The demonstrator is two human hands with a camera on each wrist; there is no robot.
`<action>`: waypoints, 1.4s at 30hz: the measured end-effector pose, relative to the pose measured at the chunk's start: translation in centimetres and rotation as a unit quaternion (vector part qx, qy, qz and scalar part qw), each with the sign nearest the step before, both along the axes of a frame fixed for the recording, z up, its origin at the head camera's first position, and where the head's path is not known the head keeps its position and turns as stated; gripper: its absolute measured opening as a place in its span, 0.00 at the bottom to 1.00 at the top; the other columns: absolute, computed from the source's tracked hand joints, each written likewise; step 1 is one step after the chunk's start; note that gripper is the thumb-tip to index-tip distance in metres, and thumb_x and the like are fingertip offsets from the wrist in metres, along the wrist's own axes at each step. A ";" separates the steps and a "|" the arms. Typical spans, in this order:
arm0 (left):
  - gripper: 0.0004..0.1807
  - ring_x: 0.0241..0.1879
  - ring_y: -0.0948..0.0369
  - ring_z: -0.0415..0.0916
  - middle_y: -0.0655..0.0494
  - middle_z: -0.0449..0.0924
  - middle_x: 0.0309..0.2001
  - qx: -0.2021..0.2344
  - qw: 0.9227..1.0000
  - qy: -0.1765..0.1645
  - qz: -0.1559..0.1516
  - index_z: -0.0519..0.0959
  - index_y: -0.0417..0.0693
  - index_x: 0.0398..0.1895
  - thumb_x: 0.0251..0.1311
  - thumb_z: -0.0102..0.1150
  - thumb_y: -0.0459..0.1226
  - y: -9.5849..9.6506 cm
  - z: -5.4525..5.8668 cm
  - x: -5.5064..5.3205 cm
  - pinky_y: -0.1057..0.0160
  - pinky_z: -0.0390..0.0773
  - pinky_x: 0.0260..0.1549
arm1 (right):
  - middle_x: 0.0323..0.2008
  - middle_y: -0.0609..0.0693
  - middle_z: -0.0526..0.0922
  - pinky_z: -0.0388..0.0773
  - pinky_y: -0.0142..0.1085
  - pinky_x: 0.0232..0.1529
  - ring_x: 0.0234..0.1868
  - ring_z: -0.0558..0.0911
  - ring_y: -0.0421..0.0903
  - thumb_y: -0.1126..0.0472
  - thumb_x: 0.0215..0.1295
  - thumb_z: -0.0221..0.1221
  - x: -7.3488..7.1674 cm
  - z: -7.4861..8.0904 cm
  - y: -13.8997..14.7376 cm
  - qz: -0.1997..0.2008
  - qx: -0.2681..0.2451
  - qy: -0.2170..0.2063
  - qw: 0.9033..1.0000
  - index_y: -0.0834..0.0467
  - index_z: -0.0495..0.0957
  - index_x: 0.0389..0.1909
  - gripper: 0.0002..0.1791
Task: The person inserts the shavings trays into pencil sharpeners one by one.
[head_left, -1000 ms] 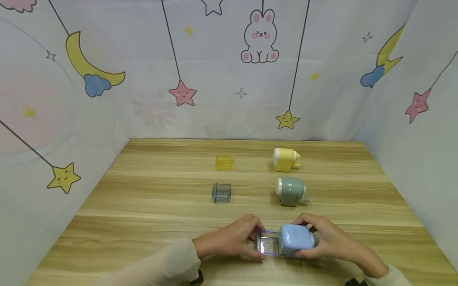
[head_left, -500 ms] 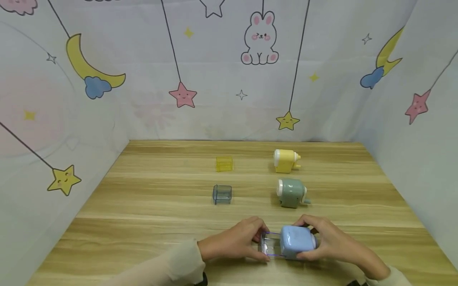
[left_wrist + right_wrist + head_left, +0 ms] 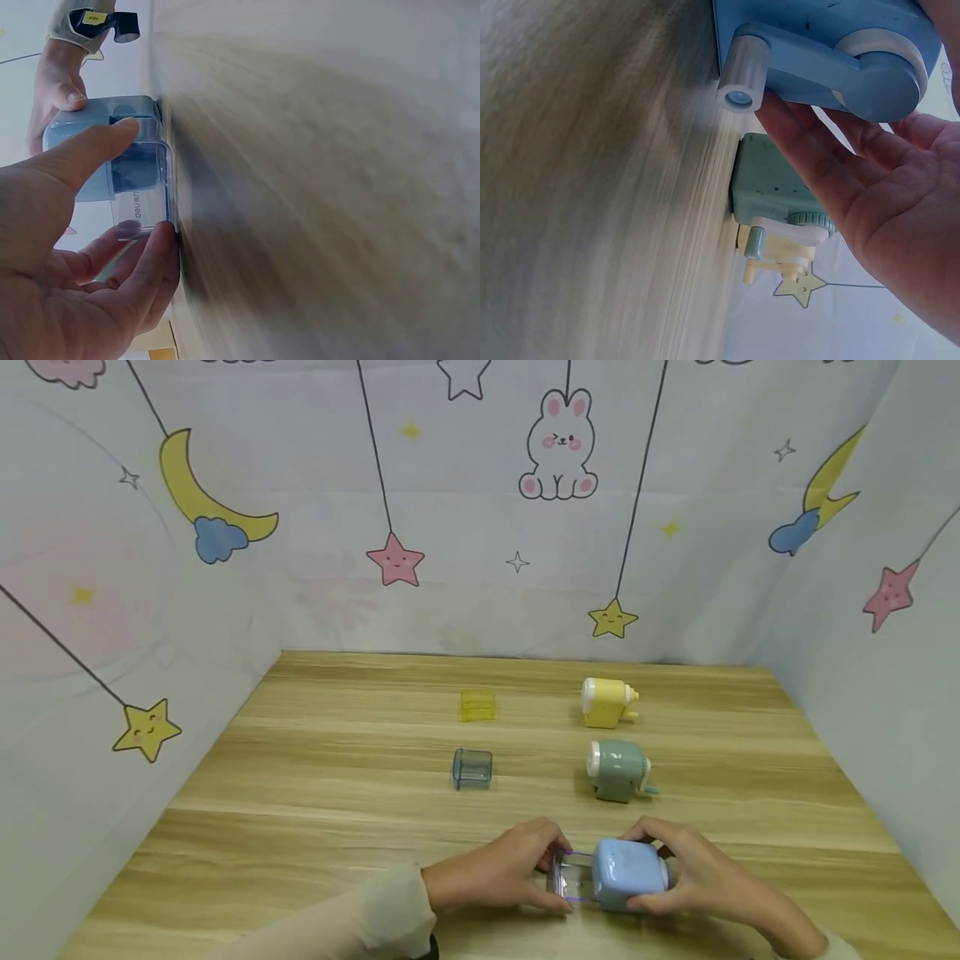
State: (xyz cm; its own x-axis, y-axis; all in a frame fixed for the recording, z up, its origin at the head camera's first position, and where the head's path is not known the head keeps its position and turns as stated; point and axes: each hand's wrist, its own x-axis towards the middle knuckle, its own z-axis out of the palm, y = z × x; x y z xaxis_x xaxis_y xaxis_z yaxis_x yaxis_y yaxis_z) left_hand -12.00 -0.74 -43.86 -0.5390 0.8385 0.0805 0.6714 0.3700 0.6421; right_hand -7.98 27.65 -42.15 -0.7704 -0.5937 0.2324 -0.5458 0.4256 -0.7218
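On the table, a light blue crank pencil sharpener [image 3: 630, 870] lies before both hands. My right hand [image 3: 701, 868] grips its body, thumb on the near side and fingers on the far side. In the right wrist view its crank handle [image 3: 744, 71] faces the camera. My left hand [image 3: 504, 870] pinches a clear plastic shavings drawer [image 3: 576, 877] by its outer end, between thumb and fingers. The drawer's inner end is inside the opening of the blue body; the left wrist view shows lettering on its clear wall [image 3: 139, 206].
Behind stand a green crank sharpener [image 3: 618, 771] and a yellow crank sharpener [image 3: 602, 702]. To their left lie a grey-blue clear drawer [image 3: 473, 769] and a yellow clear drawer [image 3: 477, 705]. A printed cloth [image 3: 450, 610] surrounds the wooden table [image 3: 337, 735].
My left hand has moved right, and the clear drawer sits slightly further inside the blue sharpener. My right hand keeps its grip. The head view has shifted a little.
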 end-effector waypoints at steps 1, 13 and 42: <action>0.31 0.37 0.74 0.71 0.62 0.72 0.41 -0.001 1.000 -0.001 0.000 0.75 0.41 0.53 0.51 0.77 0.46 0.0 0.0 0.0 0.81 0.74 0.38 | 0.43 0.45 0.82 0.83 0.35 0.35 0.40 0.79 0.36 0.56 0.48 0.79 0.0 -0.1 0.0 0.000 0.000 0.000 1.000 0.55 0.77 0.49 0.28; 0.31 0.39 0.74 0.70 0.60 0.73 0.43 0.000 1.000 0.006 0.003 0.74 0.42 0.55 0.53 0.76 0.47 0.8 0.0 0.3 0.82 0.73 0.40 | 0.43 0.45 0.82 0.83 0.35 0.34 0.40 0.79 0.36 0.56 0.48 0.79 0.0 -0.3 0.0 0.004 -0.002 0.007 1.000 0.55 0.77 0.49 0.28; 0.31 0.37 0.75 0.72 0.59 0.74 0.41 0.012 1.000 -0.023 -0.001 0.75 0.38 0.53 0.50 0.78 0.44 2.1 -0.2 0.1 0.83 0.74 0.36 | 0.42 0.44 0.82 0.82 0.34 0.33 0.39 0.78 0.36 0.56 0.46 0.79 -0.2 -0.5 0.0 0.003 0.000 0.010 1.000 0.55 0.77 0.48 0.29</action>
